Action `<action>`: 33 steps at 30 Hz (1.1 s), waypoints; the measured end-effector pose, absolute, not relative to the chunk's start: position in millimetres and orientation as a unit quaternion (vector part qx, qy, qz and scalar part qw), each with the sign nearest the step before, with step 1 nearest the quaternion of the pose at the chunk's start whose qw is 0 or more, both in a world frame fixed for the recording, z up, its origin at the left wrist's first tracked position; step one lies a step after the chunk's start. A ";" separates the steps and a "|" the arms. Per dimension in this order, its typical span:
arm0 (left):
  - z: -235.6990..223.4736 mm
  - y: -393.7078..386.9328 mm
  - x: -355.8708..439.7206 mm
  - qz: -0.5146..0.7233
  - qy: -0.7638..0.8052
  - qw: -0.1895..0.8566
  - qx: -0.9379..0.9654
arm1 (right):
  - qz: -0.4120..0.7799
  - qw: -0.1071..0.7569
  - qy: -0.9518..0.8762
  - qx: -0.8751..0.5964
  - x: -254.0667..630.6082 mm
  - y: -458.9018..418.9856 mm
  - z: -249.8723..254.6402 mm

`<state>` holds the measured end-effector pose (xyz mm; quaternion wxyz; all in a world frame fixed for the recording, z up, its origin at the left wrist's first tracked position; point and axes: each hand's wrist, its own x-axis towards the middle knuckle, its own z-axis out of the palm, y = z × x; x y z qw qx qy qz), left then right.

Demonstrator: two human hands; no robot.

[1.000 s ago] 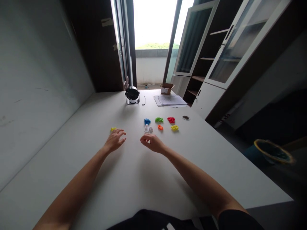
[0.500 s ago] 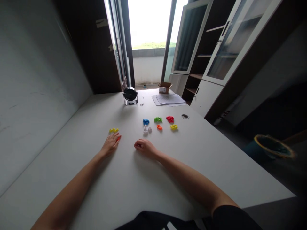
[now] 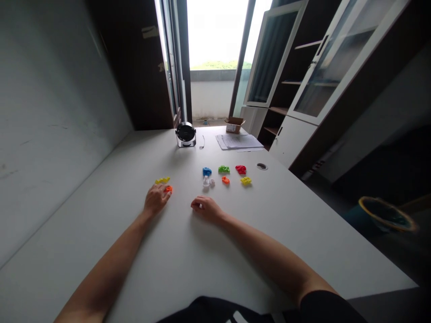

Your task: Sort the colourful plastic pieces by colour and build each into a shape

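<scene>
My left hand (image 3: 156, 198) is on the left part of the table, its thumb and fingers closed around a small orange plastic block (image 3: 169, 189). Just beyond the fingertips lies a zigzag yellow block (image 3: 162, 180), partly hidden by the hand. My right hand (image 3: 206, 209) rests on the tabletop with curled fingers and nothing seen in them. Past it stand two rows of blocks: blue (image 3: 206, 171), green (image 3: 224, 169) and red (image 3: 240, 169) at the back; white (image 3: 206, 181), orange (image 3: 225, 180) and yellow (image 3: 246, 181) in front.
A small round black fan (image 3: 186, 133) stands at the back of the white table (image 3: 188, 260), beside a thin cord (image 3: 202, 142). Papers (image 3: 239, 141) and an open cardboard box (image 3: 234, 124) lie to its right. A cable hole (image 3: 261, 166) sits near the right edge.
My left hand has pulled its fingers in around the orange block, which shows more now. The yellow block beside it has turned slightly. The right hand keeps its pose; the view has shifted a little.
</scene>
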<state>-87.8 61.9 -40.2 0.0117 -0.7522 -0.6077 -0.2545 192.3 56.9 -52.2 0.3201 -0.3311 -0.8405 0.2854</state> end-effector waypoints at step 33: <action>-31.4 40.0 -11.8 -0.363 -0.502 -0.440 -0.650 | 0.151 0.377 -0.857 -0.318 196.3 54.8 -41.7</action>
